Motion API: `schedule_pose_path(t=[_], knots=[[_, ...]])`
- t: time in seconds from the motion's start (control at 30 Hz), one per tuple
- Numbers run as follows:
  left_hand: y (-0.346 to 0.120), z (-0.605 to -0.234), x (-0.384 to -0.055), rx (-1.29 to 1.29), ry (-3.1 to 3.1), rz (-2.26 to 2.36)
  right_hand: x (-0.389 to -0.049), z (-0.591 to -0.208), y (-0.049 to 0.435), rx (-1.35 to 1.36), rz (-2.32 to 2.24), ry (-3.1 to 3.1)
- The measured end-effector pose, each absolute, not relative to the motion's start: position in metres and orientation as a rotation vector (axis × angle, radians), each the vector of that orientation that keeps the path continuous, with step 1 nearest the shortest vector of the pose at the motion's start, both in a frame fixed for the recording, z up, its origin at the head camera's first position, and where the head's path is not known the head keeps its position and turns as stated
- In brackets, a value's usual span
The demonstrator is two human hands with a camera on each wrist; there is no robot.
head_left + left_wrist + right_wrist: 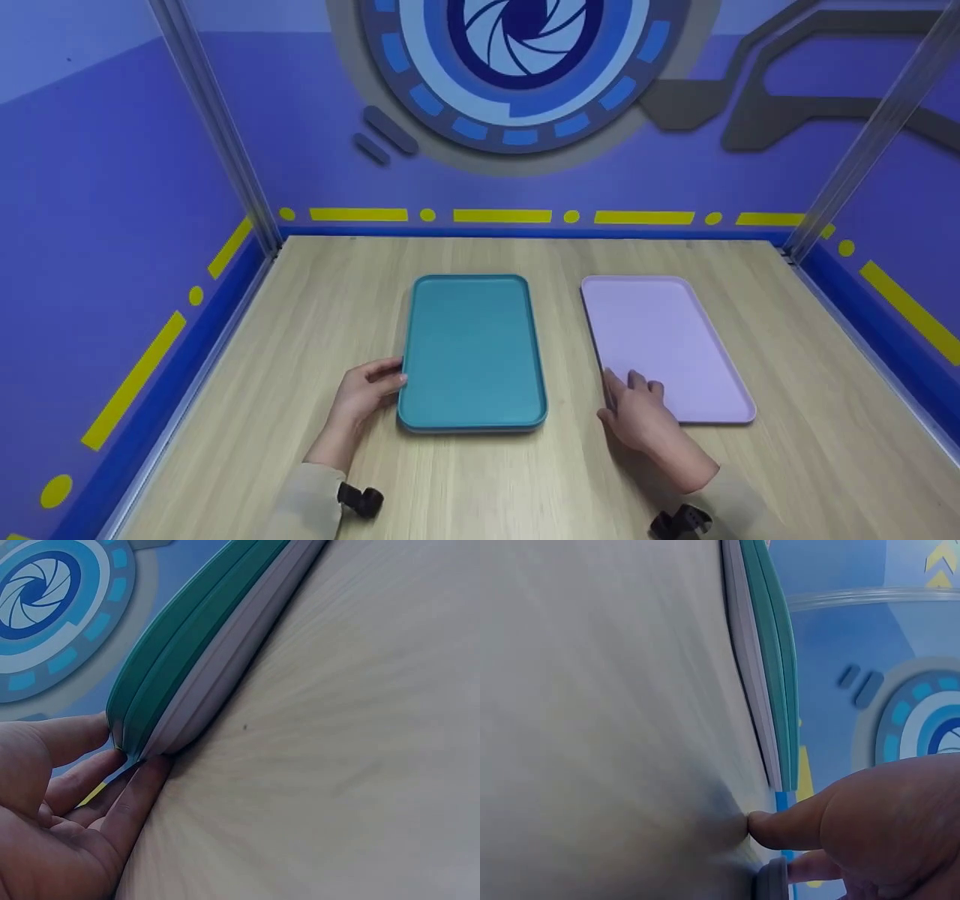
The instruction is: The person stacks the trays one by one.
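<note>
A stack of rectangular trays stands left of centre, its top a teal tray point(472, 352). The left wrist view shows teal rims point(176, 652) above pale lilac rims point(214, 679). At the stack's left side, toward the front, my left hand point(361, 394) touches the edges with thumb and fingertips. To the right lies a lilac tray point(667, 337), bottom edge toward me. My right hand point(643, 418) is at its left edge near the front corner, fingers over the rim. The right thumb point(795, 829) points straight out beside the tray, its tip close to the table.
The trays stand on a light wooden table point(480, 480) with a strip of bare wood between them. Blue printed panels point(300, 150) with metal corner posts point(217, 127) enclose the back and sides. Each wrist carries a small black camera point(361, 501).
</note>
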State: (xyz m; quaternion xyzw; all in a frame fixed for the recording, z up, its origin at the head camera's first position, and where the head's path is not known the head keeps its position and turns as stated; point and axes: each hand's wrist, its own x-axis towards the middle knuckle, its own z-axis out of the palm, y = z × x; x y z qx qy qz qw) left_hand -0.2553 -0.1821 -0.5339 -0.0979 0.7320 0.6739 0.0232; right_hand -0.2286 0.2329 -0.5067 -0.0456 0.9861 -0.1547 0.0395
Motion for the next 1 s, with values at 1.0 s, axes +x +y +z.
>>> schedule_pose_path(t=[1.0], knots=[[-0.115, -0.484, -0.241, -0.064, 2.73, 1.911, -0.256, -0.477, 0.314, -0.18, -1.116, 2.992]])
